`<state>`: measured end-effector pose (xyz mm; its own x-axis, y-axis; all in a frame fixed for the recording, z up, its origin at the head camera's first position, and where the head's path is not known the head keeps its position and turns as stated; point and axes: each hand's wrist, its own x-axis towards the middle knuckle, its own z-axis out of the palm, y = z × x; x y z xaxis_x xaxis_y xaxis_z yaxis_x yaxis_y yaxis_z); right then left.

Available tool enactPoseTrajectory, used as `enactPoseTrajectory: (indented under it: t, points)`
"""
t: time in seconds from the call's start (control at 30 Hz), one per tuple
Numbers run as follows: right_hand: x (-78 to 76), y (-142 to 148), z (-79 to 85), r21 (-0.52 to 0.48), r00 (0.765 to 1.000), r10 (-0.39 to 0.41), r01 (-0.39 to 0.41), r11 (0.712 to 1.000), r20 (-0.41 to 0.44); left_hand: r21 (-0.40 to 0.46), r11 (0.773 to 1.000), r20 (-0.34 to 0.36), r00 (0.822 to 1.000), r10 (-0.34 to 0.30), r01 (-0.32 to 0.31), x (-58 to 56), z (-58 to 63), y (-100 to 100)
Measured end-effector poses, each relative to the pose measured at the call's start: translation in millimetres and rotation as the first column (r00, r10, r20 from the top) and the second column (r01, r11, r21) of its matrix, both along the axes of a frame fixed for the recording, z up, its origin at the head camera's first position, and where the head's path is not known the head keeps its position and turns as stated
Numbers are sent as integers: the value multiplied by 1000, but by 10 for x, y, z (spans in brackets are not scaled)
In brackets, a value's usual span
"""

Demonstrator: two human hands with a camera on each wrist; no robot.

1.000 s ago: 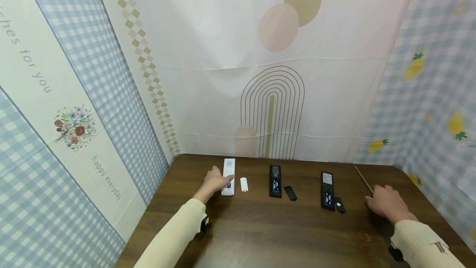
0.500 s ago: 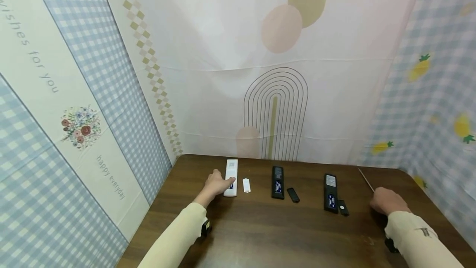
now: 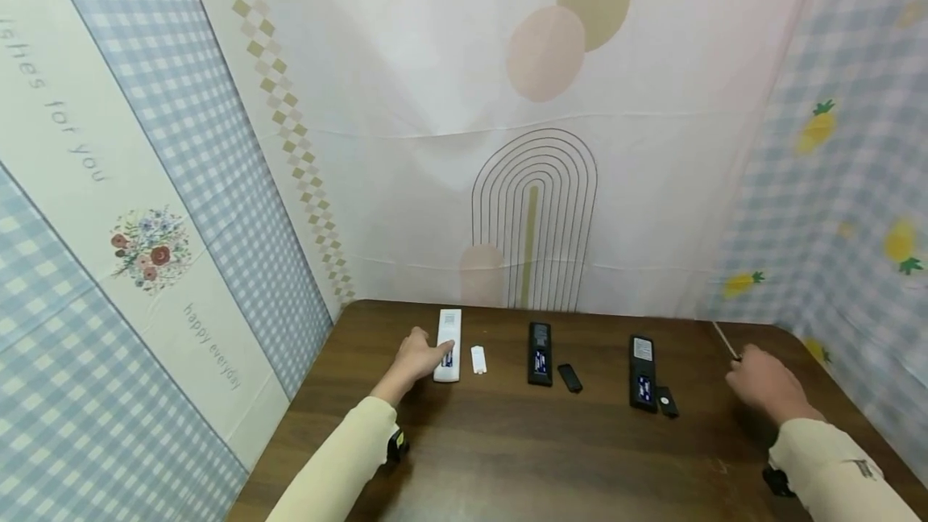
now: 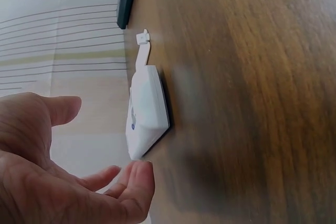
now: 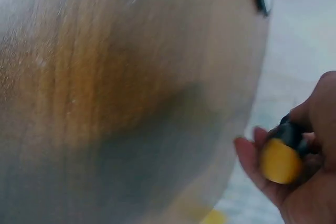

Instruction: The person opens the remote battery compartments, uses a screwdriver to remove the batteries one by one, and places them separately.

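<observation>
Depth, misjudged from afar, could make my spread left hand [image 3: 416, 358] shove the white remote [image 3: 449, 330] at six o'clock, while my right hand [image 3: 770, 383] grips a screwdriver [image 5: 282, 162] at four.

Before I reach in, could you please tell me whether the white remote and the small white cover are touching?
Apart: the head view shows a strip of brown tabletop between the white remote and white cover.

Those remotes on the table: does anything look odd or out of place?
Their battery covers are off, lying beside the white remote and both black remotes, leaving batteries exposed. That looks odd because remotes are normally closed; I see no spill or damage.
</observation>
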<state>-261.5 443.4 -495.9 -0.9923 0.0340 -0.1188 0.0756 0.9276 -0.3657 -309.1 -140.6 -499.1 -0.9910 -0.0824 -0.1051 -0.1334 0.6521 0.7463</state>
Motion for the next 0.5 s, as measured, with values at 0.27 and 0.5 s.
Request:
enactPoseTrajectory:
  t: [0.27,0.5]
  points:
    - [89,-685,217,12,955,93,-93,996,-282,58,998,-80,997,7,-2,-38,1,102]
    - [347,-1418,451,-12,869,207,-237,971,-450,131,991,-116,993,-3,18,-36,39,227]
